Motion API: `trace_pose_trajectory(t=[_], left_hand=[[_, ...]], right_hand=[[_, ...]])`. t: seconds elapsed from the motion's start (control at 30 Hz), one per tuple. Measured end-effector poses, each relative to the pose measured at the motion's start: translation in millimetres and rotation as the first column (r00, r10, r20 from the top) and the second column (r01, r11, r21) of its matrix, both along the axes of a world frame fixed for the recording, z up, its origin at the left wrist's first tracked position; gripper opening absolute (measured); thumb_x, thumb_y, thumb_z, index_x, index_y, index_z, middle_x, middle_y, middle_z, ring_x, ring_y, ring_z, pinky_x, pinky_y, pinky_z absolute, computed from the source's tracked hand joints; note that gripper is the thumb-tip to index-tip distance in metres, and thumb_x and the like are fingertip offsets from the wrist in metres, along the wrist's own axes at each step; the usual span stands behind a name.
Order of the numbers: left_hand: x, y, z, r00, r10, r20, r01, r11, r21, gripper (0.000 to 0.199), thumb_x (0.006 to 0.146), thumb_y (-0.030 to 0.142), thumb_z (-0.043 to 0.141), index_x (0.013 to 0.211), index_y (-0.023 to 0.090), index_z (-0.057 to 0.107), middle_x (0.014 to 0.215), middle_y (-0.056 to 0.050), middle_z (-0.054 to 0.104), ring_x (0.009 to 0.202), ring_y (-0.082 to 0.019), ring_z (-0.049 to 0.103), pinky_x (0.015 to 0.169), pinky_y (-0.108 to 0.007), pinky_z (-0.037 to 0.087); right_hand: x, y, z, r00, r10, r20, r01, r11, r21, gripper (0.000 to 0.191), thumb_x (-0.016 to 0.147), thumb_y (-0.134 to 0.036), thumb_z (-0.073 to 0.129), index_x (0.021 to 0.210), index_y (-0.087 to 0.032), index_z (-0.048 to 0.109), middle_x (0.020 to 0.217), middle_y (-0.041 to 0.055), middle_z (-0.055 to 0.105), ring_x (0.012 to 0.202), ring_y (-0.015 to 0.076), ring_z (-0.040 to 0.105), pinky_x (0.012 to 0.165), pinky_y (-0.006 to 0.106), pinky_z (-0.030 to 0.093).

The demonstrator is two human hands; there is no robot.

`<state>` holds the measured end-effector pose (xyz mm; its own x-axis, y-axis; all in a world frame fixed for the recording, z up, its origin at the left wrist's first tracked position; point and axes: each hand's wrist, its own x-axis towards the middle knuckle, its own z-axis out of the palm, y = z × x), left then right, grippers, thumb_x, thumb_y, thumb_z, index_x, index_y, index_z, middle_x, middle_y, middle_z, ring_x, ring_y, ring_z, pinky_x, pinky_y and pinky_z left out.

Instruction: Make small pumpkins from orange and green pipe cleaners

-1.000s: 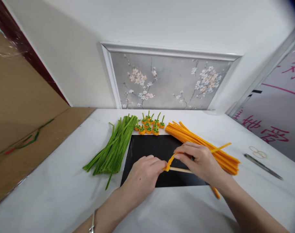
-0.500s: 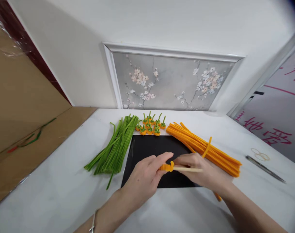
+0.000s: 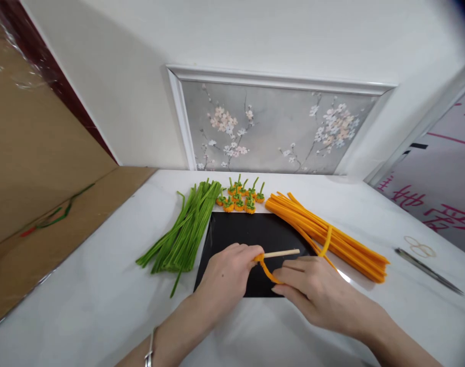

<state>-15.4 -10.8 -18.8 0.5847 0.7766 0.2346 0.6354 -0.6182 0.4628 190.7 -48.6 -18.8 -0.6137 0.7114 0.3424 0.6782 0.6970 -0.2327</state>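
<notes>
Over the black mat point(image 3: 247, 237) on the counter point(image 3: 102, 300), my left hand point(image 3: 226, 278) has its fingers clamped on the wooden stick point(image 3: 281, 253) where the orange pipe cleaner point(image 3: 268, 270) coils, its tail running toward 4 o'clock under my right hand point(image 3: 316, 290), whose fingers pinch it, the grip itself hidden.

Both forearms reach in from the lower edge and converge at mid-frame. The left hand point(image 3: 226, 278) is curled palm-down, its thumb and forefinger pinched together at the tips. The right hand point(image 3: 316, 290) lies just beside it, knuckles up, fingers bent inward in a closed grip.
</notes>
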Motion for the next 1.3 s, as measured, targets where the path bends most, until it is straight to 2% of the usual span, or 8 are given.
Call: trace_pose_trajectory(t=[0.13, 0.23, 0.5, 0.7, 0.83, 0.9, 1.03, 1.3], left_hand=[[-0.1, -0.3, 0.6, 0.998, -0.042, -0.054, 0.043, 0.999, 0.024, 0.030, 0.091, 0.003, 0.045, 0.105, 0.021, 0.064, 0.086, -0.001, 0.068, 0.079, -0.019, 0.058, 0.069, -0.027, 0.044], [0.0, -0.6, 2.5, 0.992, -0.097, -0.076, 0.100, 0.995, 0.030, 0.028, 0.093, 0.007, 0.045, 0.105, 0.022, 0.065, 0.081, 0.000, 0.067, 0.075, -0.018, 0.056, 0.066, -0.027, 0.042], [2.0, -0.2, 4.1, 0.975, -0.207, -0.074, 0.213, 0.973, 0.089, 0.024, 0.093, 0.006, 0.044, 0.092, 0.018, 0.065, 0.070, 0.001, 0.062, 0.065, -0.016, 0.050, 0.063, -0.026, 0.037], [1.6, -2.8, 7.5, 0.971, -0.238, 0.005, 0.238, 0.971, 0.021, 0.024, 0.091, 0.004, 0.043, 0.089, 0.019, 0.062, 0.070, 0.002, 0.059, 0.067, -0.015, 0.047, 0.067, -0.026, 0.036], [3.0, -4.7, 12.3, 0.971, -0.215, 0.108, 0.223, 0.972, -0.071, 0.019, 0.094, 0.012, 0.047, 0.085, 0.020, 0.062, 0.070, 0.003, 0.057, 0.068, -0.013, 0.048, 0.067, -0.025, 0.036], [3.8, -5.1, 14.9, 0.972, -0.185, 0.148, 0.202, 0.973, -0.109, 0.019, 0.094, 0.017, 0.050, 0.078, 0.019, 0.061, 0.065, 0.004, 0.054, 0.066, -0.012, 0.047, 0.064, -0.024, 0.036], [4.1, -5.4, 16.6, 0.974, -0.112, 0.195, 0.137, 0.983, -0.119, 0.022, 0.092, 0.020, 0.055, 0.071, 0.019, 0.062, 0.061, 0.005, 0.052, 0.064, -0.012, 0.048, 0.062, -0.024, 0.036], [3.8, -9.0, 11.2, 0.934, -0.030, 0.356, 0.037, 0.999, -0.012, 0.012, 0.088, 0.018, 0.060, 0.086, 0.022, 0.071, 0.072, 0.002, 0.068, 0.067, -0.013, 0.057, 0.062, -0.023, 0.043]], right_hand=[[2.8, 3.5, 7.2, 0.995, -0.032, -0.090, 0.044, 0.990, 0.138, 0.031, 0.101, -0.027, 0.039, 0.084, -0.017, 0.064, 0.069, 0.0034, 0.062, 0.059, 0.0148, 0.056, 0.058, 0.027, 0.038], [6.8, 8.4, 9.9, 0.980, -0.080, -0.180, 0.107, 0.984, 0.146, 0.025, 0.100, -0.027, 0.044, 0.089, -0.017, 0.066, 0.072, 0.0038, 0.064, 0.062, 0.0143, 0.058, 0.060, 0.026, 0.043], [15.4, 20.9, 7.4, 0.939, -0.149, -0.310, 0.152, 0.988, -0.013, 0.019, 0.096, -0.029, 0.052, 0.088, -0.022, 0.068, 0.079, 0.0012, 0.065, 0.064, 0.0116, 0.061, 0.064, 0.023, 0.046], [20.9, 33.5, 2.3, 0.904, -0.225, -0.363, 0.145, 0.961, -0.234, 0.017, 0.091, -0.031, 0.059, 0.081, -0.021, 0.068, 0.073, -0.0002, 0.065, 0.063, 0.0120, 0.059, 0.061, 0.022, 0.045], [23.7, 37.7, -3.3, 0.911, -0.244, -0.332, 0.093, 0.906, -0.412, 0.028, 0.092, -0.040, 0.055, 0.078, -0.019, 0.066, 0.065, -0.0015, 0.058, 0.056, 0.0106, 0.051, 0.052, 0.021, 0.039], [23.3, 37.1, -4.3, 0.919, -0.235, -0.316, 0.073, 0.890, -0.449, 0.035, 0.094, -0.045, 0.051, 0.076, -0.018, 0.064, 0.059, -0.0027, 0.051, 0.052, 0.0096, 0.043, 0.047, 0.021, 0.032], [20.4, 33.0, -1.1, 0.926, -0.190, -0.328, 0.043, 0.912, -0.409, 0.038, 0.097, -0.044, 0.045, 0.073, -0.017, 0.060, 0.060, -0.0034, 0.045, 0.053, 0.0093, 0.036, 0.047, 0.022, 0.027], [12.1, 24.0, -2.7, 0.936, -0.150, -0.318, 0.022, 0.927, -0.374, 0.030, 0.095, -0.027, 0.048, 0.068, -0.017, 0.056, 0.058, -0.0047, 0.044, 0.052, 0.0081, 0.034, 0.045, 0.021, 0.027]])
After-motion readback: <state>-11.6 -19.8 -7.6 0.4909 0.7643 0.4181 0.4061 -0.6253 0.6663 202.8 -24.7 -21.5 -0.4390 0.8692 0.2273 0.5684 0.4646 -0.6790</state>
